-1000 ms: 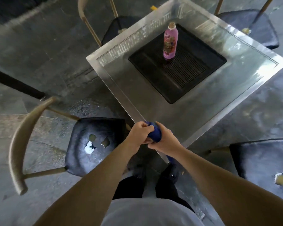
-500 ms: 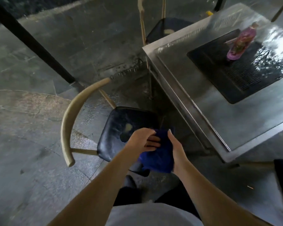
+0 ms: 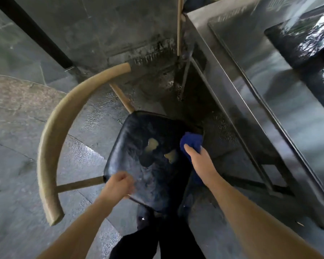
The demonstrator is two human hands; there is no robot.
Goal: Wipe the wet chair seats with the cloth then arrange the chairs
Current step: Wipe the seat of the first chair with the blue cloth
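In the centre of the frame a black chair seat (image 3: 138, 165) is lying under the person's two hands, its surface glistening wet and showing two torn patches where pale padding is exposed. The right hand (image 3: 198, 157) is gripping a bunched blue cloth (image 3: 192, 142) and pressing it on the seat's right edge, near the far right corner. The left hand (image 3: 119, 185) is sitting at the seat's lower left edge with its fingers curled; motion blur is making it impossible to tell whether it is clutching the rim or merely resting on it. The hands are well apart, one at each side of the seat.

A curved tan backrest (image 3: 51, 146) is arcing around the left of the seat, running from the upper middle of the frame down to the lower left and joined to the seat by two tan spindles. At the right of the frame a shiny metal table (image 3: 269, 86) is standing just beside the chair, its top reflecting light. Wet grey stone floor (image 3: 26, 118) is filling the left side, and a dark diagonal bar (image 3: 36, 32) is crossing the upper left. The person's dark trousers (image 3: 157, 240) are showing at the bottom centre.
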